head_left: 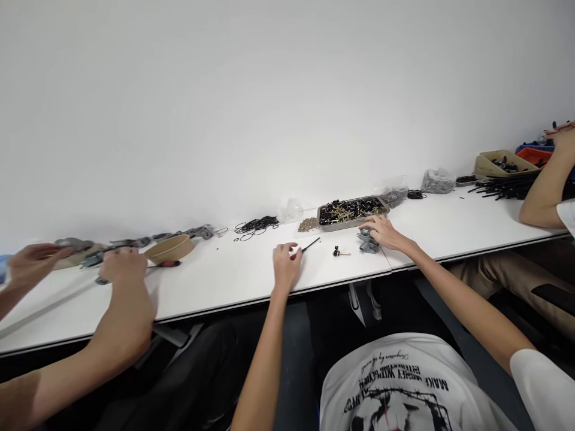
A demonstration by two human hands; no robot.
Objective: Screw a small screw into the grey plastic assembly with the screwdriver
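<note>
Fingers of my left hand [286,264] pinch a small black-tipped tool [309,245] on the white table [233,281]; my right hand [381,232] rests half-curled on a grey metal part [367,240] beside the parts tray [351,212]; a small fitting [340,252] lies between.

Both bare arms reach up from the bottom of the frame toward its middle. The left hand [286,267] sits just left of centre, fingers curled in a pinch. The right hand [384,232], right of centre, lies palm-down with fingers bent.
</note>
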